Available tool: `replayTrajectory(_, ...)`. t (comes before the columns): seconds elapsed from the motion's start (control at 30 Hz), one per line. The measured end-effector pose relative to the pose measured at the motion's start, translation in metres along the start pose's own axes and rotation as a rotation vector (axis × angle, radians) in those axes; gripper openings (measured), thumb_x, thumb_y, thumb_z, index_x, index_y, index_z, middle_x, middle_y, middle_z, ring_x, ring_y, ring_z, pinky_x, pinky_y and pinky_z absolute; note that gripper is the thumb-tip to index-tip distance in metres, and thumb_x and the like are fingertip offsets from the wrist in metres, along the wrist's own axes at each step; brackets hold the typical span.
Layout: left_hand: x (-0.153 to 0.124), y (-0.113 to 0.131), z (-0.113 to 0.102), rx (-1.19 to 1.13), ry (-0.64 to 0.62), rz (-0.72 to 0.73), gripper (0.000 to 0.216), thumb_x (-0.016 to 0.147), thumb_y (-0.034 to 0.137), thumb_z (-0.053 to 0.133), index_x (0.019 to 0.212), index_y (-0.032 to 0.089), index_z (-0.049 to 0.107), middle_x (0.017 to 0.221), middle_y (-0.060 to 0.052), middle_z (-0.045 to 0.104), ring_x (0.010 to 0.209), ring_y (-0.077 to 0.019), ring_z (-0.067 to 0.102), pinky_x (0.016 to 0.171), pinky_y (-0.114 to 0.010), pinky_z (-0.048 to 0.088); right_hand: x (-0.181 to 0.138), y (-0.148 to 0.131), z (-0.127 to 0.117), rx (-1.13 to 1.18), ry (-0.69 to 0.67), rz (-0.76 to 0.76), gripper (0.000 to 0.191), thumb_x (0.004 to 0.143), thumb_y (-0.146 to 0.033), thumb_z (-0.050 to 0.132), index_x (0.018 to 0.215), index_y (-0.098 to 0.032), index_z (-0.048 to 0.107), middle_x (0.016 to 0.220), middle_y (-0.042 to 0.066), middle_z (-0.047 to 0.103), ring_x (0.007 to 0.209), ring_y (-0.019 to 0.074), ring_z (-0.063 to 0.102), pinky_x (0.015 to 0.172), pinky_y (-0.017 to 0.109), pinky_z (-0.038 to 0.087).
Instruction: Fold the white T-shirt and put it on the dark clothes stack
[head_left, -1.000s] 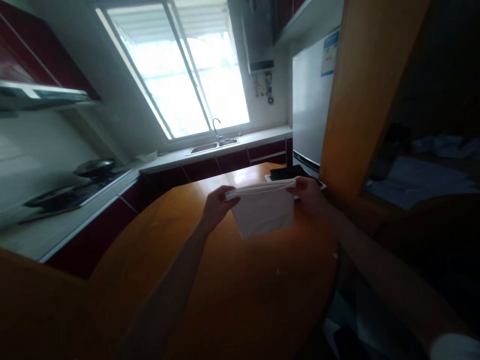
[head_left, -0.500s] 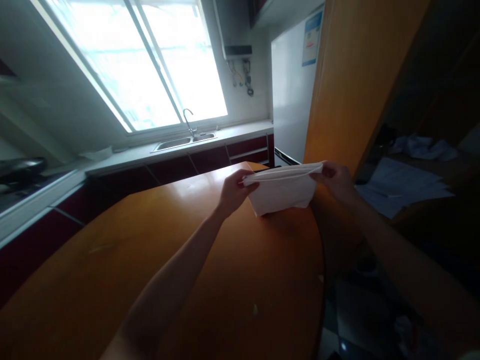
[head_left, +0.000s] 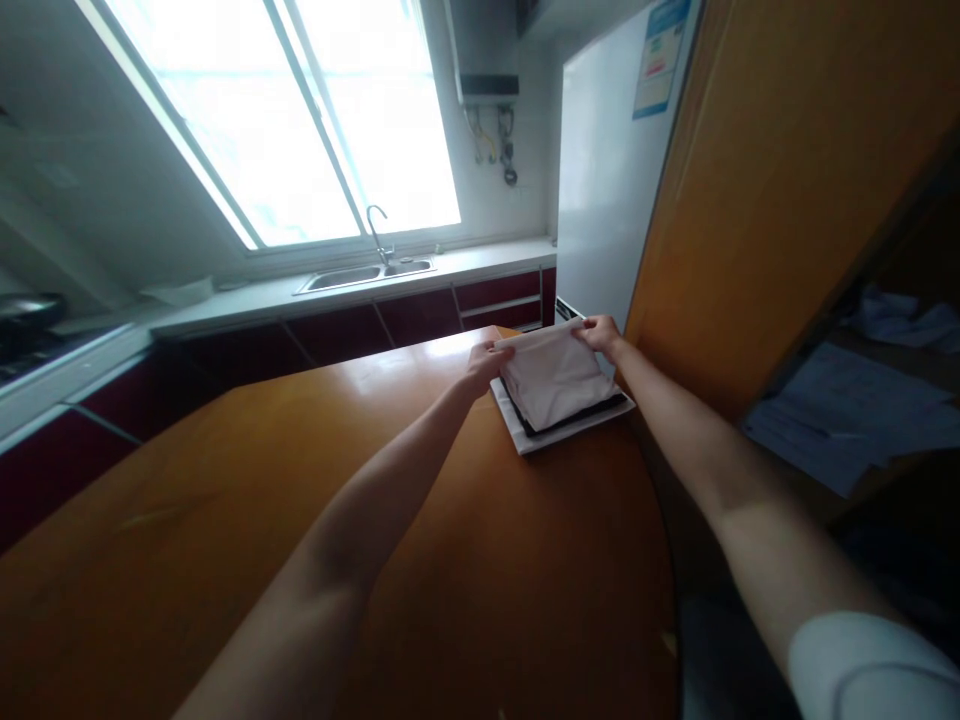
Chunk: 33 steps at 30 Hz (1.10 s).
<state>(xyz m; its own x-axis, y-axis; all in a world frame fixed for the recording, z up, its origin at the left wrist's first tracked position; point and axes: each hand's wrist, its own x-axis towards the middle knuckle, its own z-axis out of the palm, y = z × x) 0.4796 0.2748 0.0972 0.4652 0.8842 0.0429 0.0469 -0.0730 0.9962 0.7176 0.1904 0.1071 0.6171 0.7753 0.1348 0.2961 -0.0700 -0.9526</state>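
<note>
A folded white cloth (head_left: 559,375), perhaps a garment, lies over a flat stack at the far right of the wooden table (head_left: 390,480). Beneath it show a black folded layer (head_left: 600,408) and, lowest, a white flat layer (head_left: 536,440) whose kind I cannot make out. At the cloth's far left corner, my left hand (head_left: 484,365) is closed, pinching its edge. My right hand (head_left: 598,333) grips the far right corner the same way. The cloth's near edge rests on the stack, its far edge between my hands.
A white refrigerator (head_left: 604,180) and an orange wooden panel (head_left: 750,200) stand beyond the table's right side. Papers (head_left: 847,410) lie on a shelf at right. Along the back runs a counter (head_left: 255,298) with a sink (head_left: 345,279); a dark pan (head_left: 30,310) sits far left.
Both hands have lowered the white cloth and moved away from me, laying it on the stack. The black and white layers beneath now show. The view has shifted slightly.
</note>
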Motion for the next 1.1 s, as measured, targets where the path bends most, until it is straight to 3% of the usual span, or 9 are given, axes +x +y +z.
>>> replayTrajectory(0.27,0.043,-0.015,-0.004,0.178,0.044,0.041,0.024,0.063,0.023,0.081,0.078,0.014,0.065,0.075,-0.007,0.068,0.071,-0.0222,0.068,0.070,-0.039,0.058,0.036,0.027,0.007,-0.231,0.012,0.032,0.023,0.067,-0.019,0.079,0.086,-0.011,0.068,0.071,0.004,0.070,0.065,0.0173,0.066,0.063,0.028,0.055)
replayTrajectory(0.33,0.045,-0.016,-0.001,0.235,0.101,0.103,0.029,0.063,0.019,0.082,0.088,0.013,0.067,0.093,-0.012,0.071,0.091,-0.0260,0.069,0.085,-0.043,0.056,0.038,0.032,0.010,-0.331,0.027,0.030,0.027,0.063,-0.017,0.081,0.087,-0.009,0.070,0.079,0.009,0.073,0.078,0.0228,0.070,0.076,0.034,0.057)
replayTrajectory(0.4,0.041,-0.017,0.004,0.314,0.120,0.233,0.037,0.069,0.017,0.077,0.105,0.015,0.068,0.121,-0.014,0.067,0.117,-0.0271,0.062,0.104,-0.043,0.048,0.037,0.037,0.016,-0.402,0.054,-0.010,0.035,0.066,-0.019,0.080,0.099,-0.009,0.072,0.100,0.016,0.074,0.101,0.0280,0.069,0.094,0.038,0.053)
replayTrajectory(0.53,0.024,-0.022,0.019,0.775,-0.087,0.560,0.044,0.090,0.025,0.059,0.133,0.018,0.062,0.146,-0.013,0.054,0.140,-0.0278,0.044,0.120,-0.045,0.029,0.024,0.044,0.035,-0.632,-0.037,-0.285,0.051,0.091,-0.033,0.060,0.137,-0.009,0.060,0.147,0.020,0.054,0.140,0.0283,0.046,0.118,0.038,0.032)
replayTrajectory(0.6,0.015,-0.027,0.026,1.025,-0.210,0.532,0.052,0.095,0.039,0.055,0.142,0.020,0.055,0.153,-0.013,0.047,0.147,-0.0349,0.034,0.121,-0.057,0.022,0.013,0.048,0.045,-0.774,-0.162,-0.319,0.060,0.098,-0.042,0.049,0.148,-0.008,0.048,0.158,0.020,0.040,0.149,0.0284,0.033,0.122,0.040,0.025)
replayTrajectory(0.67,0.007,-0.030,0.030,1.182,-0.292,0.415,0.064,0.094,0.053,0.052,0.150,0.022,0.046,0.162,-0.012,0.035,0.151,-0.0406,0.020,0.119,-0.068,0.014,0.001,0.052,0.051,-0.850,-0.265,-0.235,0.067,0.102,-0.051,0.039,0.155,-0.010,0.038,0.164,0.019,0.029,0.153,0.0295,0.023,0.123,0.047,0.021)
replayTrajectory(0.77,-0.005,-0.029,0.029,1.257,-0.313,0.346,0.069,0.095,0.058,0.047,0.155,0.024,0.038,0.168,-0.012,0.021,0.154,-0.0396,0.010,0.118,-0.071,0.008,-0.013,0.049,0.048,-0.872,-0.288,-0.201,0.069,0.104,-0.054,0.029,0.159,-0.014,0.028,0.167,0.017,0.019,0.155,0.0301,0.016,0.122,0.057,0.017)
replayTrajectory(0.93,-0.046,-0.024,0.028,1.218,-0.249,0.507,0.064,0.099,0.056,0.042,0.153,0.022,0.042,0.166,-0.012,0.026,0.155,-0.0349,0.011,0.121,-0.065,0.005,-0.040,0.043,0.024,-0.864,-0.110,-0.311,0.065,0.104,-0.050,0.027,0.158,-0.015,0.032,0.168,0.016,0.019,0.155,0.0301,0.015,0.122,0.059,0.016)
replayTrajectory(1.1,-0.093,-0.041,0.036,1.233,-0.355,0.506,0.061,0.100,0.060,0.037,0.151,0.027,0.045,0.164,-0.011,0.032,0.154,-0.0360,0.015,0.120,-0.067,0.007,-0.083,0.057,0.014,-0.890,-0.234,-0.137,0.063,0.103,-0.049,0.031,0.156,-0.015,0.037,0.165,0.018,0.026,0.154,0.0315,0.021,0.120,0.062,0.019)
